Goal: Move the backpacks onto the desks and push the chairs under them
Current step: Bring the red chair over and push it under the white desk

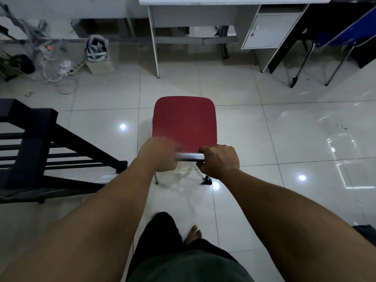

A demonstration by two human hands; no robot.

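Both hands (160,154) grip chair (184,121); bare tiles before desk (203,9).

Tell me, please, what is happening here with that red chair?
A person stands behind the red chair, with the left hand and right hand both gripping the metal bar at its back. The chair sits on open tile floor, facing the white desk ahead and not yet under it. No backpack is visible from here.

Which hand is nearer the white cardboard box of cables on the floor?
Left. The left hand grips the red chair's metal back bar on the white cardboard box's side; the right hand grips the bar's far end.
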